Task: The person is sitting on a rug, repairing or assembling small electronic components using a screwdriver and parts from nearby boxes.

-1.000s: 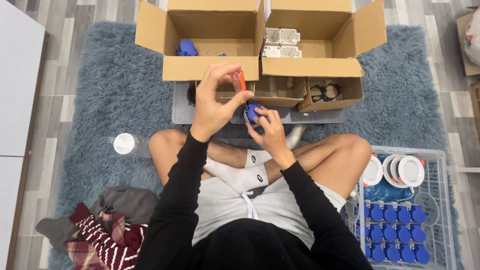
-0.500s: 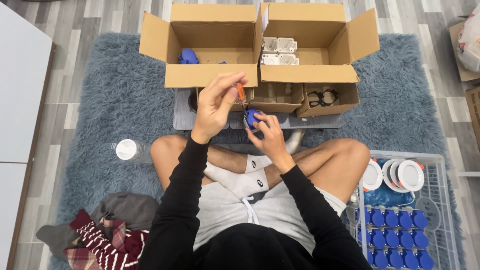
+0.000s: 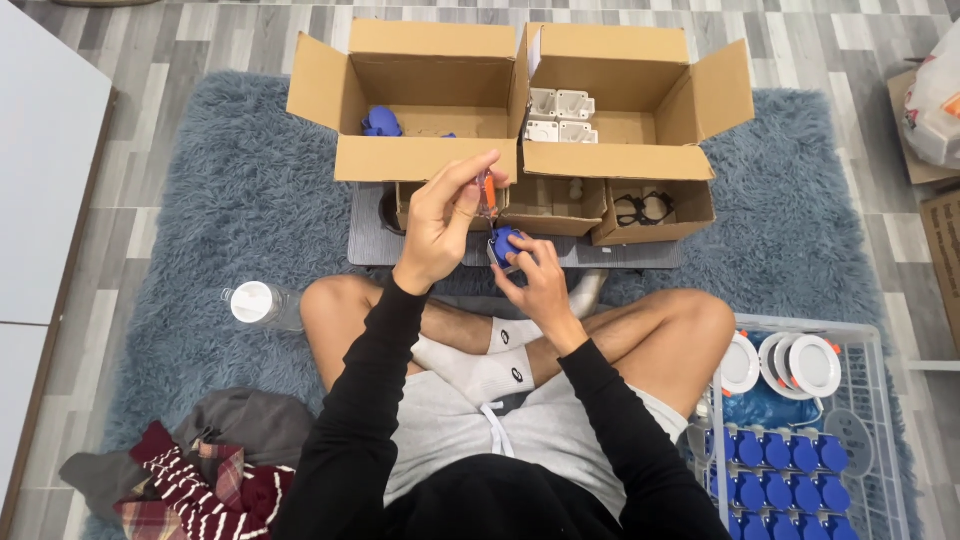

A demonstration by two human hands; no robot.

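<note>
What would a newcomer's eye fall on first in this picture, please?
Probably the two hands raised at the centre: the left hand pinches an orange-handled tool above a small blue part held in the right hand. Behind them stand two open cardboard boxes on a blue-grey rug, and a white basket of blue parts sits at the lower right.

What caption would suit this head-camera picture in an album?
Cross-legged on a blue rug, left hand works an orange-handled screwdriver into a blue part held by right hand.
</note>
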